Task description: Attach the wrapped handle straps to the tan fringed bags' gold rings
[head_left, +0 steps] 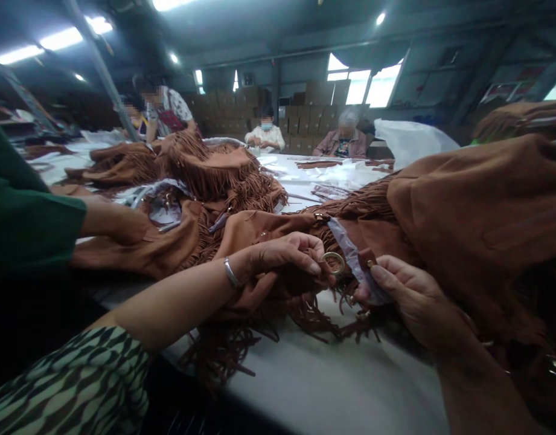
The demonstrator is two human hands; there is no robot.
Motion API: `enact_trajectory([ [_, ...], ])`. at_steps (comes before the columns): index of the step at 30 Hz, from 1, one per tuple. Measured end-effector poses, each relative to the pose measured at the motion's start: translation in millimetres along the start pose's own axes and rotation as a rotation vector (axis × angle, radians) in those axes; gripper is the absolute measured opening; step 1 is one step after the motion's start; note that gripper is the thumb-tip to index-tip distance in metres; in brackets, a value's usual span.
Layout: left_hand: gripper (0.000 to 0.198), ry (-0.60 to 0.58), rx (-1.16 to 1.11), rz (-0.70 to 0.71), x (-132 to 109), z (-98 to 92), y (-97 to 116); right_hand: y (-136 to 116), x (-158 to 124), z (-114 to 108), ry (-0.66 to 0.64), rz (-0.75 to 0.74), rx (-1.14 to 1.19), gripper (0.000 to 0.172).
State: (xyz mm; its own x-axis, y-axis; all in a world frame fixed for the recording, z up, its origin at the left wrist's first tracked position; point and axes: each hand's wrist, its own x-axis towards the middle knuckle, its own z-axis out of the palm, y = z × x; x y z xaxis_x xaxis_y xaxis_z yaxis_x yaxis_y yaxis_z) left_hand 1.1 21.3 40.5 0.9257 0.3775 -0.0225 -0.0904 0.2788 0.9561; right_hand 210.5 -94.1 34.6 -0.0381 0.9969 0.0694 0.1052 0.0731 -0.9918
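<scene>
My left hand (287, 257), with a silver bracelet at the wrist, is closed on a brown suede-like fringed bag (255, 226). Its fingertips pinch the leather tab that carries a gold ring (334, 254). Facing it, my right hand (418, 296) is closed, thumb and fingers pinching a brown strap end (366, 257) with small gold hardware. A clear plastic wrap (345, 241) runs along the strap and under those fingers. The ring and the strap end are apart. Brown fringe (311, 317) hangs below both hands over the white table (332, 368).
Piled brown bags (477, 199) rise close on my right, and more fringed bags (209, 157) lie across the table. A co-worker's green sleeve (33, 223) and forearm reach in from the left. Other people sit across, with stacked cartons (305, 118) behind.
</scene>
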Motion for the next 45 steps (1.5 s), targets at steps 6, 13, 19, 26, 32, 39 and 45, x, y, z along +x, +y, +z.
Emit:
enact_trajectory([
  [6,0.025,-0.015,-0.059,0.006,6,-8.2,-8,15,12,29,-0.014,0.17,0.296,0.03],
  [13,0.027,0.002,-0.164,0.009,13,-22.6,-16,22,17,25,0.126,0.177,0.476,0.02],
  [19,0.028,0.004,-0.143,-0.02,18,-25.2,-21,22,19,47,0.248,0.08,0.418,0.023],
  [26,0.026,-0.047,-0.158,-0.054,19,-20.3,-27,36,15,54,0.429,-0.033,0.052,0.02],
  [32,0.029,-0.066,-0.069,-0.118,27,-16.4,-31,22,11,30,0.185,-0.204,-0.557,0.016],
  [39,0.024,-0.148,-0.115,-0.192,23,-15.9,-31,21,11,24,0.123,-0.204,-0.566,0.018],
  [45,0.027,-0.173,-0.158,-0.216,20,-18.8,-34,22,10,28,0.168,-0.103,-0.416,0.023],
])
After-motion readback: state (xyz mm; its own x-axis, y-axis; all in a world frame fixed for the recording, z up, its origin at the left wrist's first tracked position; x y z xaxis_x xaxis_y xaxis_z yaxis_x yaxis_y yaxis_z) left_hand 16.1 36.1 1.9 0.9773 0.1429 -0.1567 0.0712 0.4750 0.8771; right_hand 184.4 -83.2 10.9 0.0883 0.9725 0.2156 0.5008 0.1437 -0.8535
